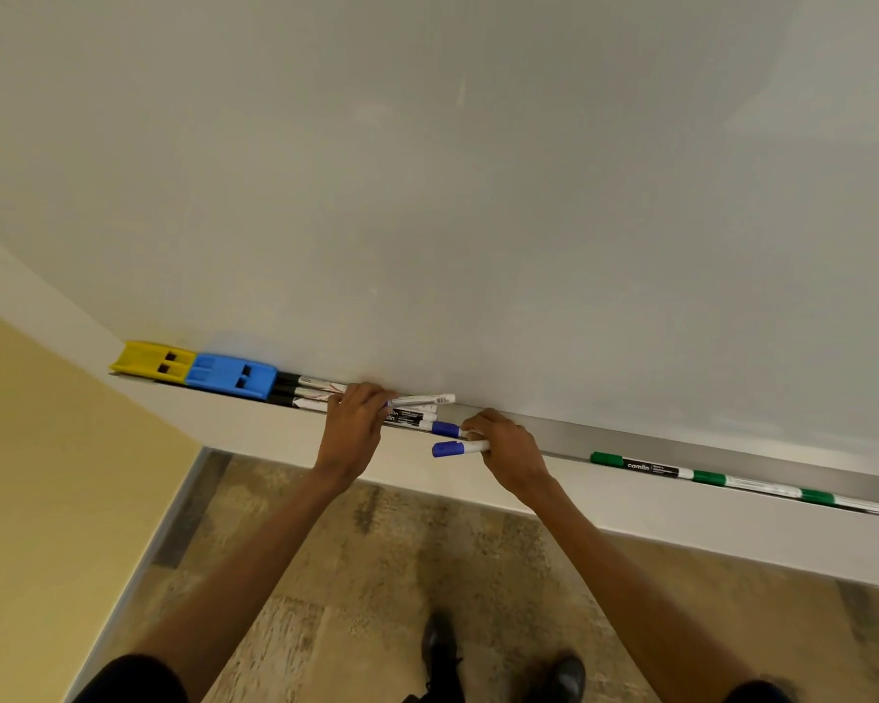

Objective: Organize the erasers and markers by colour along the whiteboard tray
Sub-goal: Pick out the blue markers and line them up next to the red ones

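Note:
A yellow eraser point(149, 361) and a blue eraser point(232, 375) sit side by side at the left end of the whiteboard tray point(630, 438). Right of them lie black-capped markers point(295, 390). My left hand point(354, 428) is closed around a white marker point(422, 399) that points right above several markers lying in the tray. My right hand point(508, 451) grips a blue-capped marker point(458, 448) just in front of the tray, cap pointing left. Another blue-capped marker point(445, 428) lies in the tray between my hands. Green-capped markers point(645, 466) lie end to end at the right.
The whiteboard point(478, 195) fills the upper view. A yellow wall point(47, 474) stands at the left. Below the tray is a patterned floor point(376, 575) with my shoes point(564, 677) on it.

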`<act>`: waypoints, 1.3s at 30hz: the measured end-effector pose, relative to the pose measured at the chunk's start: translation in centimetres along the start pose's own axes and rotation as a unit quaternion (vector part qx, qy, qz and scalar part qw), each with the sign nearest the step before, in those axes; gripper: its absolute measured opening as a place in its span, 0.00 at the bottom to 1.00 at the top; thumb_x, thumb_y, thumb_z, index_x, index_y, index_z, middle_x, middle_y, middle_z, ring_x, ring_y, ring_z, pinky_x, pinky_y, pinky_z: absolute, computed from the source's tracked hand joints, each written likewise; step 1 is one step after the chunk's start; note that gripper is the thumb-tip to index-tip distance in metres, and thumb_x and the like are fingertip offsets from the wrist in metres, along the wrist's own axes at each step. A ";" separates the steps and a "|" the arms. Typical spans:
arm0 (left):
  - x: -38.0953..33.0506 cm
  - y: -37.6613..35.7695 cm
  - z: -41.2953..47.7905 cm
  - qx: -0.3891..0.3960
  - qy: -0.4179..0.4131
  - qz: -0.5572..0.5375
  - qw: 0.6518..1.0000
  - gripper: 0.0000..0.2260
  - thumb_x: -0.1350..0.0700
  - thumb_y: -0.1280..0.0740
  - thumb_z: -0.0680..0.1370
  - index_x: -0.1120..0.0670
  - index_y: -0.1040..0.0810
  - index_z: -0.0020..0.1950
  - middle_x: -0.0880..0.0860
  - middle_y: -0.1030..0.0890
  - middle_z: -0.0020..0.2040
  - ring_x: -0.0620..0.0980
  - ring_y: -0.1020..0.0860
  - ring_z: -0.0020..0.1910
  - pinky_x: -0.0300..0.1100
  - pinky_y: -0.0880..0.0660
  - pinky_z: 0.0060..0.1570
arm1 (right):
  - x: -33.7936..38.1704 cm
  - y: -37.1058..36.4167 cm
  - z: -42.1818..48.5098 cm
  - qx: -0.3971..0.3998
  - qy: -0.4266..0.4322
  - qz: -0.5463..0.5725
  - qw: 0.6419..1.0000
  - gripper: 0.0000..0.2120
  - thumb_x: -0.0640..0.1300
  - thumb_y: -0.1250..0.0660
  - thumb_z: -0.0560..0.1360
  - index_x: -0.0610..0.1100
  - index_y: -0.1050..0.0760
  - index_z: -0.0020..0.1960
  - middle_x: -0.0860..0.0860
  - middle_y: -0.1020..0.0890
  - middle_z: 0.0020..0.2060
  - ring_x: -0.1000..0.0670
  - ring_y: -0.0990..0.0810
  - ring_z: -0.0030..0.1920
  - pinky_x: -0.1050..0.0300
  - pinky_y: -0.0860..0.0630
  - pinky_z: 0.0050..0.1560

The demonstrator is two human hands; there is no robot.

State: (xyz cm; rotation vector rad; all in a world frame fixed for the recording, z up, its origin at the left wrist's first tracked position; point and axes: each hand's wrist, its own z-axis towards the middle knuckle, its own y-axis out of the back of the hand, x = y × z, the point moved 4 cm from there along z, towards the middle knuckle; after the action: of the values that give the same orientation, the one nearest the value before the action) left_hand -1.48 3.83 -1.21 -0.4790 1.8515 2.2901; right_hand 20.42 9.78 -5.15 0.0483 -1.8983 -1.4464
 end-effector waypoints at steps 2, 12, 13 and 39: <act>-0.5 -0.4 0.3 0.005 -0.008 -0.004 1.000 0.10 0.61 0.34 0.77 0.54 0.21 0.57 0.54 0.21 0.51 0.56 0.24 0.54 0.51 0.32 0.50 | -0.4 0.5 -0.6 -0.032 -0.018 0.009 0.999 0.13 0.38 0.32 0.75 0.46 0.22 0.58 0.50 0.20 0.56 0.46 0.18 0.47 0.54 0.20 0.46; -7.5 -4.2 2.1 0.071 -0.106 -0.007 0.992 0.16 0.67 0.36 0.74 0.55 0.21 0.59 0.54 0.22 0.48 0.56 0.26 0.52 0.50 0.31 0.51 | -7.2 4.5 -8.8 -0.200 -0.232 0.162 0.938 0.13 0.54 0.26 0.71 0.50 0.26 0.47 0.55 0.21 0.35 0.56 0.24 0.32 0.64 0.33 0.29; -8.4 -4.7 2.2 0.077 -0.110 -0.010 0.991 0.15 0.67 0.36 0.74 0.55 0.20 0.58 0.54 0.22 0.48 0.56 0.26 0.53 0.49 0.31 0.50 | -7.8 4.6 -9.6 -0.200 -0.243 0.160 0.936 0.13 0.56 0.27 0.71 0.50 0.26 0.47 0.55 0.22 0.34 0.55 0.24 0.32 0.64 0.34 0.29; -7.3 -5.9 1.3 0.111 -0.098 0.027 0.989 0.20 0.68 0.38 0.73 0.55 0.25 0.63 0.53 0.22 0.61 0.54 0.27 0.64 0.52 0.36 0.64 | -4.5 4.1 -7.0 -0.244 -0.141 0.056 0.958 0.09 0.42 0.36 0.79 0.48 0.24 0.58 0.52 0.18 0.50 0.50 0.25 0.49 0.55 0.35 0.53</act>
State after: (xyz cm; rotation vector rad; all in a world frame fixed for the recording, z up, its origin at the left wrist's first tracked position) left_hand 7.03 6.92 -3.92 -0.1678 2.0069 2.0439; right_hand 29.27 7.53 -3.36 -0.5153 -1.6695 -1.8775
